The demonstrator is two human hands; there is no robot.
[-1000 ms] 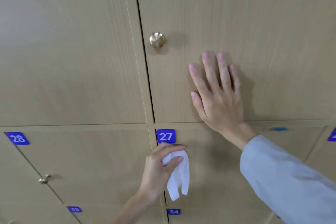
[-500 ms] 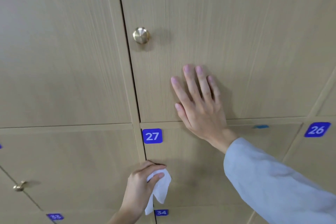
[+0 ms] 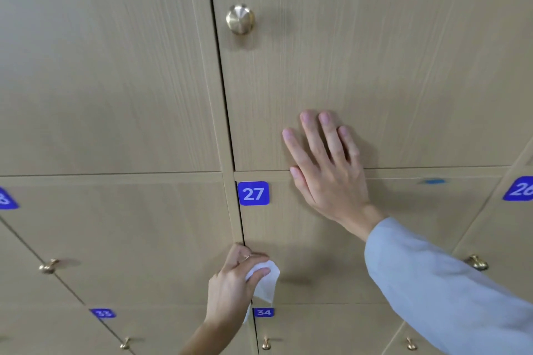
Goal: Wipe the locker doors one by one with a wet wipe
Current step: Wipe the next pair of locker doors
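While gripped, wet wipe (image 3: 266, 282) hangs lengthwise downward (left hand (image 3: 230, 288)).

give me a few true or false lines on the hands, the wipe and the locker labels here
1. The left hand holds the white wet wipe. True.
2. The right hand is curled round the brass knob. False: it lies flat with straight fingers on the door below the knob.
3. The wipe is below the 27 label. True.
4. The 34 label sits above the 27 label. False: it is lower down.
5. The right arm is bare. False: it wears a light blue sleeve.
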